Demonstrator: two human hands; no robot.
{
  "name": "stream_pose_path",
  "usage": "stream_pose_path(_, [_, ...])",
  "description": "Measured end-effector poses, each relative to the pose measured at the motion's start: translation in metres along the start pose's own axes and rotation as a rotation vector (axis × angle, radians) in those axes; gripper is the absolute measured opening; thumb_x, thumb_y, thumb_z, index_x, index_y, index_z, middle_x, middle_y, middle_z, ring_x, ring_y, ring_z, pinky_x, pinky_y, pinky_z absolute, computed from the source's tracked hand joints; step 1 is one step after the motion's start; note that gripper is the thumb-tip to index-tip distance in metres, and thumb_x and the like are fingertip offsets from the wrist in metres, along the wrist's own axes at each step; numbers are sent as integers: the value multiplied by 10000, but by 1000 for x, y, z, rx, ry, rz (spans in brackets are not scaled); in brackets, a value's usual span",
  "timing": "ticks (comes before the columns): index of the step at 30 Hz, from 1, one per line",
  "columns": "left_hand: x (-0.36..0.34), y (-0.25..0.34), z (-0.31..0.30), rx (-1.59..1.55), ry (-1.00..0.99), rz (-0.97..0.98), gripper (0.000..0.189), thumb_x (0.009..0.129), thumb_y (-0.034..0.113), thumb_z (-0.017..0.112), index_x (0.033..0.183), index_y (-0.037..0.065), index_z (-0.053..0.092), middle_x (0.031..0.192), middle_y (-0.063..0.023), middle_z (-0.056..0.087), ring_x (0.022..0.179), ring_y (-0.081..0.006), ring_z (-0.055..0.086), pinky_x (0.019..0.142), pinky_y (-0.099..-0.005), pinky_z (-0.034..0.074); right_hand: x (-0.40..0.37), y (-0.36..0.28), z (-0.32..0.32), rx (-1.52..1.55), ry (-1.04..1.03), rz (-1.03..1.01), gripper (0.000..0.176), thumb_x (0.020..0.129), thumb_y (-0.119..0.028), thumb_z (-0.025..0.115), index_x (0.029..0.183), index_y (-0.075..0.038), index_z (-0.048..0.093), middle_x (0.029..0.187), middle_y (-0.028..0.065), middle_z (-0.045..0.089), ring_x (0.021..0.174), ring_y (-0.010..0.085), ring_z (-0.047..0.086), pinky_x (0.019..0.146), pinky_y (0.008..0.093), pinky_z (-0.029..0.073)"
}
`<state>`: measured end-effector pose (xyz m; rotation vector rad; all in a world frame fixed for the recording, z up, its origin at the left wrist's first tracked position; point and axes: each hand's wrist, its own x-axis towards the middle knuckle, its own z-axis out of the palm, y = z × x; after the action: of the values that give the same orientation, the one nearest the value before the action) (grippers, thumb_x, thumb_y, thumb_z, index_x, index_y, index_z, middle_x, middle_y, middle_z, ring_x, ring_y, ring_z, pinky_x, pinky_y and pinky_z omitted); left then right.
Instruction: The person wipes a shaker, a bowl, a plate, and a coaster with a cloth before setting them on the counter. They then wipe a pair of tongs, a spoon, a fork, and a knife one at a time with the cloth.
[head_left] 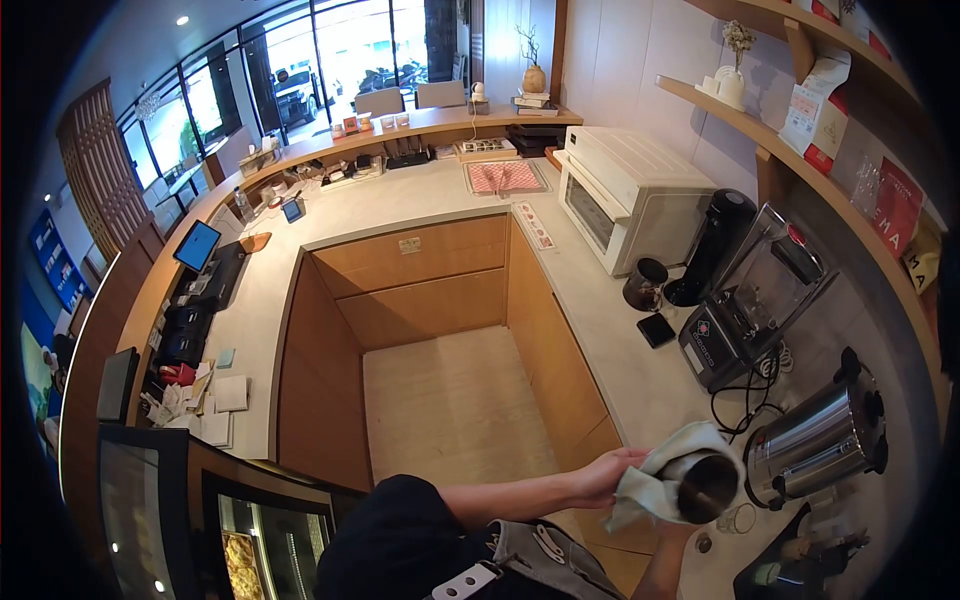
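Observation:
A metal cup (pixel 708 487) with a dark inside is held over the right counter, its mouth facing the camera. A pale cloth (pixel 690 440) wraps around its upper and left sides. My left hand (pixel 606 478) grips the cloth at the cup's left side. Below the cup, my right hand (pixel 675 532) supports it, its fingers mostly hidden behind the cup and cloth. Just right of the cup, a clear glass (pixel 739 518) stands on the counter.
A steel urn (pixel 815 435), a blender (pixel 735 330), a black grinder (pixel 718 245) and a white oven (pixel 635 195) line the right counter (pixel 590 315). Wooden cabinets (pixel 555 370) border the floor. A glass display case (pixel 265 540) stands at the lower left.

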<state>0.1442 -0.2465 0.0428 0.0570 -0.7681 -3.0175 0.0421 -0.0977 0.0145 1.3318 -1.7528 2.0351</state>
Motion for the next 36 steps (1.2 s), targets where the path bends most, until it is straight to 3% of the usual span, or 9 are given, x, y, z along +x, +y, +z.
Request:
stream_pose_path(2, [10, -16, -28, 62, -6, 11, 356, 1005, 130, 487, 1323, -27, 518, 1264, -119, 630, 1074, -189, 655, 964, -314, 519, -1, 0, -1, -12, -3, -5, 784, 762, -189, 831, 1385, -49, 377, 1303, 148, 525, 1174, 272, 553, 997, 421, 477])
stream_pose_path(5, [6, -13, -15, -65, -119, -23, 358, 1005, 132, 488, 1324, -28, 518, 1265, -118, 630, 1093, -191, 648, 964, -313, 516, -2, 1, -4, -23, 2, 7, 787, 754, -189, 837, 1382, -49, 383, 1296, 144, 529, 1166, 266, 557, 994, 415, 477])
stream_pose_path(14, [7, -14, -23, 20, -44, -7, 335, 1007, 133, 496, 1307, -8, 543, 1224, -104, 645, 1070, -170, 647, 957, -313, 516, -9, 5, -4, -60, -9, 20, 798, 730, -188, 854, 1371, -48, 399, 1275, 131, 544, 1142, 247, 568, 984, 396, 480])
stream_pose_path(17, [-3, -3, 10, -64, -56, 16, 332, 994, 91, 512, 1311, -2, 545, 1253, -97, 637, 1098, -174, 642, 949, -320, 526, -9, 6, -5, -66, -3, 30, 802, 722, -187, 860, 1367, -47, 405, 1268, 126, 549, 1134, 240, 571, 980, 390, 480])
stream_pose_path(23, [0, -26, -19, -27, -156, 68, 354, 964, 95, 570, 1300, -16, 558, 1212, -78, 658, 1057, -139, 649, 927, -280, 524, -15, 9, -4, -106, -6, 37, 809, 707, -187, 872, 1360, -47, 416, 1254, 118, 559, 1118, 228, 578, 974, 377, 482])
stream_pose_path(29, [-21, -9, -13, 368, -44, 76, 298, 952, 91, 601, 1230, -17, 603, 1125, -58, 677, 1008, -96, 633, 891, -257, 512, -22, 14, -7, -58, -1, 83, 855, 681, -173, 892, 1379, -47, 413, 1269, 108, 559, 1117, 217, 581, 984, 370, 482])
stream_pose_path(32, [-28, 6, -28, 670, 61, 47, 273, 949, 116, 620, 1191, -9, 613, 1093, -46, 672, 1001, -87, 608, 886, -252, 493, -32, 15, 0, 151, 129, 300, 880, 622, -158, 916, 1354, -42, 441, 1229, 113, 579, 1060, 205, 613, 904, 346, 524])
stream_pose_path(34, [-21, -10, -38, 719, 85, 231, 250, 946, 123, 623, 1159, -7, 618, 1074, -46, 669, 1008, -90, 591, 893, -258, 481, -28, -16, 21, 86, 57, 198, 742, 658, -141, 884, 1272, -40, 482, 1159, 104, 595, 1007, 190, 609, 866, 342, 512])
stream_pose_path(36, [-20, -20, -31, 791, 129, 478, 255, 929, 108, 610, 1150, -20, 611, 1087, -63, 670, 1050, -111, 563, 920, -292, 467, -31, -14, 20, 33, -139, 201, 441, 836, -152, 740, 1204, -32, 528, 1111, 98, 615, 932, 198, 632, 795, 323, 529])
